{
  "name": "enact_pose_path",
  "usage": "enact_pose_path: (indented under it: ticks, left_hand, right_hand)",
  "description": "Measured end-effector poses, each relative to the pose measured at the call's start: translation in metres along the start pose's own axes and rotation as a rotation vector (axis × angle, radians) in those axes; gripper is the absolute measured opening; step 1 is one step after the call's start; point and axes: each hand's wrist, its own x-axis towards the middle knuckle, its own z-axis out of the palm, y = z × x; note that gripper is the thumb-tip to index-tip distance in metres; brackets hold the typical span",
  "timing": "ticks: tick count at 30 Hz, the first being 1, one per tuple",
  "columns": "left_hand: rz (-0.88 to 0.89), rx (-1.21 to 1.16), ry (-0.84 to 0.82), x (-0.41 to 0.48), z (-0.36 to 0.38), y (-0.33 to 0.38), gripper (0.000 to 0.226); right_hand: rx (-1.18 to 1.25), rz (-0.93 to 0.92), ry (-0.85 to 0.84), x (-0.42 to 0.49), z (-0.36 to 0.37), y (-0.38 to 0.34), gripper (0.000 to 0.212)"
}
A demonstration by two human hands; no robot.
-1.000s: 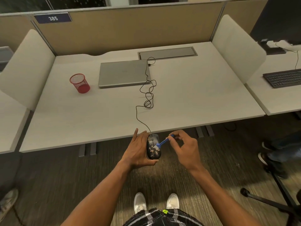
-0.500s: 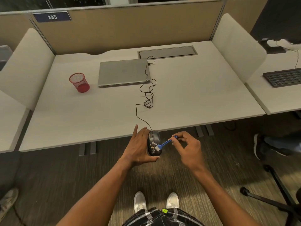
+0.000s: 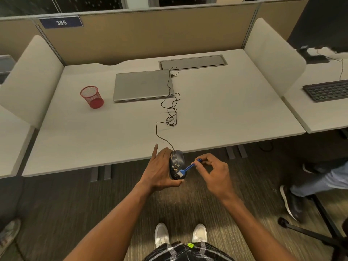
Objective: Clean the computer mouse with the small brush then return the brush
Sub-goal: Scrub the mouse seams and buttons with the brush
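A black wired computer mouse (image 3: 177, 162), speckled with light crumbs, is held just off the desk's front edge by my left hand (image 3: 160, 170), which cups it from the left and below. My right hand (image 3: 214, 172) pinches a small blue brush (image 3: 189, 167) by its handle. The brush's white bristles touch the lower right part of the mouse. The mouse's black cable (image 3: 170, 110) runs in loops across the desk (image 3: 94, 136) toward the laptop.
A closed grey laptop (image 3: 142, 85) lies at the desk's back centre, with a red mesh cup (image 3: 92, 97) to its left. Beige dividers flank the desk. A keyboard (image 3: 327, 90) sits on the right neighbouring desk. Another person's legs and a chair base are at right.
The brush head has moved down the mouse, from its upper part to its lower right. My left hand has tilted the mouse slightly while holding it in place.
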Motion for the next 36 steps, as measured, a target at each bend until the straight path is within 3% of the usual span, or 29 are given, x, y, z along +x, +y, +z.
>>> enact_pose_path:
  ticks: [7,14,18,26,36]
  left_hand:
    - [-0.006,-0.009,0.004,-0.002,-0.002,0.000,0.125]
    - [-0.009,-0.002,-0.018,-0.002,0.000,0.001,0.128]
    - [-0.004,-0.015,-0.007,-0.002,-0.001,0.002,0.126]
    - [-0.012,-0.002,-0.027,-0.001,0.003,0.001,0.129]
    - [-0.002,-0.002,-0.002,-0.002,0.002,0.003,0.127]
  right_hand:
    - [-0.056,-0.015,0.134,-0.003,-0.002,0.003,0.012]
    - [-0.063,-0.063,0.055,-0.006,0.003,-0.003,0.012]
    - [-0.105,-0.076,0.132,-0.006,0.002,-0.003,0.011]
    - [0.021,0.024,0.101,-0.009,0.017,-0.016,0.010]
    - [-0.042,0.072,0.186,0.011,0.015,-0.015,0.012]
